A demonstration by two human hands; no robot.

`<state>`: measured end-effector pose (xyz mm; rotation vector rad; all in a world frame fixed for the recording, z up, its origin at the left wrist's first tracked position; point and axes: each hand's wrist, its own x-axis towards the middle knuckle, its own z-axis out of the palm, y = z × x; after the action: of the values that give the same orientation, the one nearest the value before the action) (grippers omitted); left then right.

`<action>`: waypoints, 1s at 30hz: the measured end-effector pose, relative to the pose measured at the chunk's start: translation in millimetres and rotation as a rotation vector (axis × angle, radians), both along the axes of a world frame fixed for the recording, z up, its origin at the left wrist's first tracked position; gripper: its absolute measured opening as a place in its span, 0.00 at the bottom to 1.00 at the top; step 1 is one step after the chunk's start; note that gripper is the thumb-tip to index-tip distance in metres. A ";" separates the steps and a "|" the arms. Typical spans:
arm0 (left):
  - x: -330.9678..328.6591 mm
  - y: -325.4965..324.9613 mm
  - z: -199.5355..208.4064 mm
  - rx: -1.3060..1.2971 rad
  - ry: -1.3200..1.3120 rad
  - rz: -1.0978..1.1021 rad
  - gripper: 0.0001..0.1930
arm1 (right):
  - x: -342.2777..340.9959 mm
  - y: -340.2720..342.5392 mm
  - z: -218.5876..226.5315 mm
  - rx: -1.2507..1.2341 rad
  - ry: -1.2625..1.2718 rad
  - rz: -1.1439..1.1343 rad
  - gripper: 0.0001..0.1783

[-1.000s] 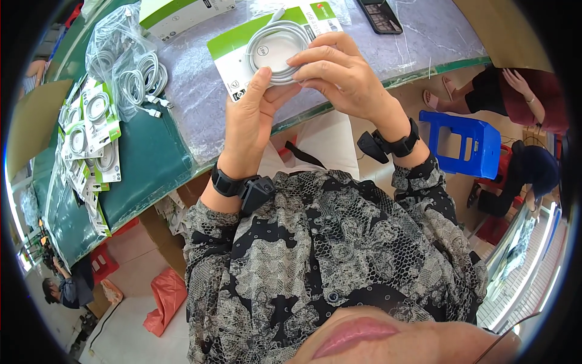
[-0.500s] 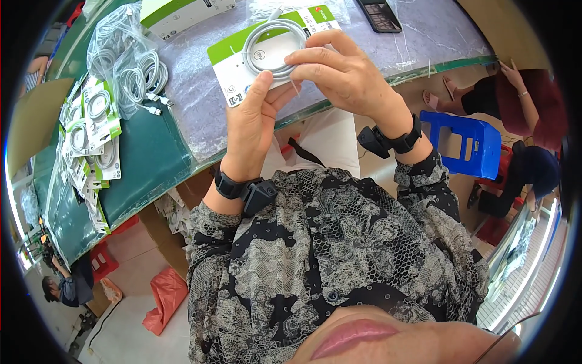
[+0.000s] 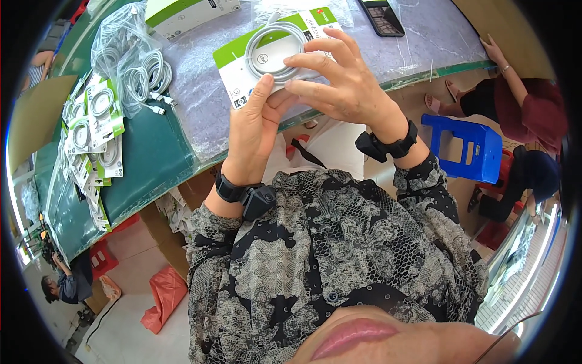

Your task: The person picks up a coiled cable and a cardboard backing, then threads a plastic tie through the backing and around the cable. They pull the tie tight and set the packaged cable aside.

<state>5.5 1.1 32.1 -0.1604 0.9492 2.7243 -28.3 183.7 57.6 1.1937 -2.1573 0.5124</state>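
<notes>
A white and green packaging card with a coiled light-grey cable on its face is raised over the table's near edge. My left hand is closed on its lower left part, thumb on the front and fingers behind. My right hand lies over the card's right side with its fingers spread. Its fingertips reach to the coil's right and lower part; whether they press on it, I cannot tell. Part of the card's right side is hidden behind this hand.
Left on the table are a stack of carded cables and loose coiled cables beside a clear plastic bag. A green and white box and a phone lie farther back. A blue stool stands right, near other people.
My right hand's fingers have spread apart and shifted slightly over the card. My left hand keeps its hold. On the right, a co-worker's arm has moved.
</notes>
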 end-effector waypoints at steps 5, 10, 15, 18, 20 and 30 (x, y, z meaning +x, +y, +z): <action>-0.2 -4.3 1.3 -0.013 0.020 -0.018 0.20 | -3.0 -1.2 0.0 -0.076 -0.052 0.024 0.10; 3.5 -3.9 5.2 -0.062 0.131 0.064 0.21 | -1.2 -13.2 -0.4 -0.164 -0.047 0.006 0.11; 9.2 1.7 14.3 -0.308 0.296 0.274 0.19 | 6.4 -27.3 -7.7 -0.198 0.016 0.004 0.11; 16.1 -3.5 4.8 -0.646 0.436 0.396 0.18 | 5.0 -29.9 -8.1 -0.237 0.032 0.061 0.11; 13.8 -9.5 4.6 -0.814 0.506 0.461 0.17 | 5.8 -35.8 -10.0 -0.278 0.048 0.050 0.09; -6.3 -27.0 14.7 -0.961 1.216 0.598 0.21 | 8.7 -45.2 -2.0 -0.320 0.089 -0.006 0.06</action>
<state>-0.8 -25.9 46.8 1.3681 2.8059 2.3133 -19.7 138.5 55.6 1.0120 -1.9160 0.7550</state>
